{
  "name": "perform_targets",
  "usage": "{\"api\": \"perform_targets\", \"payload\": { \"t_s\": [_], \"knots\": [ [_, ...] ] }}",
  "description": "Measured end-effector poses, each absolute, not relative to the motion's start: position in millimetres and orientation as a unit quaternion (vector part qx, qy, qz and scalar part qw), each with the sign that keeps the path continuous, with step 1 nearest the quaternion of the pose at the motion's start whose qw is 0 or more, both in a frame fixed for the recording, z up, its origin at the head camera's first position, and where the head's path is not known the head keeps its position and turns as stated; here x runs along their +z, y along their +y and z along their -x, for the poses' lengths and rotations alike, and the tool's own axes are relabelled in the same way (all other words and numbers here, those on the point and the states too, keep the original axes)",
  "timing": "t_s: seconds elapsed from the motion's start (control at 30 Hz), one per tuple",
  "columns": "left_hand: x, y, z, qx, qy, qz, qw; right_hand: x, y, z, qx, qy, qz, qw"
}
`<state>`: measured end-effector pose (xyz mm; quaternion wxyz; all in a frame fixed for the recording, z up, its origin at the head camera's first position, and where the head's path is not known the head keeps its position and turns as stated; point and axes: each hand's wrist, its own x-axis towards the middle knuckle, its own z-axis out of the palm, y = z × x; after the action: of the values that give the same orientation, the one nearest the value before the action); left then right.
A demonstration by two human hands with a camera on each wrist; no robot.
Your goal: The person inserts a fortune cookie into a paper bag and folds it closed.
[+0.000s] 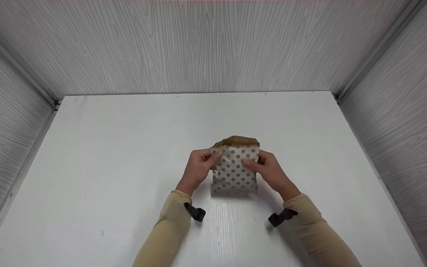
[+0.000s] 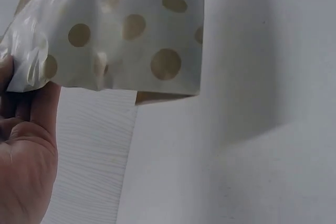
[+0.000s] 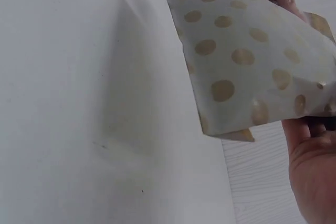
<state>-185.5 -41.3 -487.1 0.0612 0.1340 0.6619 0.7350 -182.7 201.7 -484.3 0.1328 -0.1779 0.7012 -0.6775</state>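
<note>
A small white paper bag with brown polka dots (image 1: pixel 235 168) stands upright near the middle of the white table (image 1: pixel 124 148), its brown-lined mouth open at the top. My left hand (image 1: pixel 198 167) pinches the bag's upper left edge, thumb on the front. My right hand (image 1: pixel 267 168) pinches the upper right side, thumb across the dotted front. In the left wrist view the bag (image 2: pixel 121 30) fills the top, with my left hand (image 2: pixel 23 145) at the left edge. The right wrist view shows the bag (image 3: pixel 252 56) held by my right hand (image 3: pixel 312 166).
Grey wood-grain walls (image 1: pixel 198 44) enclose the table at the back and both sides. A black strap sits on each beige sleeve at the wrist (image 1: pixel 195 212).
</note>
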Motion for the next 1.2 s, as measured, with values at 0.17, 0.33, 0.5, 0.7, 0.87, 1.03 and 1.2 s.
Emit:
{"api": "perform_targets", "payload": {
  "t_s": [0.17, 0.33, 0.5, 0.7, 0.87, 1.03, 1.2],
  "knots": [
    [-487.4, -45.6, 184.3, 0.756, 0.634, -0.134, 0.091, -480.3, 207.7, 185.4, -0.654, 0.712, 0.198, 0.161],
    [-490.7, -54.2, 184.1, 0.787, 0.6, -0.113, 0.094, -481.1, 218.9, 187.2, -0.663, 0.709, 0.191, 0.147],
    [-490.7, -59.8, 184.1, 0.771, 0.623, -0.107, 0.07, -481.0, 226.8, 185.9, -0.675, 0.702, 0.182, 0.135],
    [-486.7, -54.2, 183.3, 0.748, 0.647, -0.127, 0.077, -476.3, 215.4, 186.5, -0.659, 0.721, 0.184, 0.111],
    [-482.3, -49.2, 181.6, 0.734, 0.652, -0.164, 0.097, -475.4, 207.0, 185.5, -0.663, 0.722, 0.18, 0.09],
    [-484.9, -50.4, 181.6, 0.736, 0.649, -0.169, 0.098, -475.0, 205.9, 183.2, -0.674, 0.716, 0.167, 0.07],
    [-487.4, -50.8, 181.6, 0.739, 0.648, -0.16, 0.088, -474.4, 205.7, 182.5, -0.672, 0.717, 0.166, 0.081]
  ]
}}
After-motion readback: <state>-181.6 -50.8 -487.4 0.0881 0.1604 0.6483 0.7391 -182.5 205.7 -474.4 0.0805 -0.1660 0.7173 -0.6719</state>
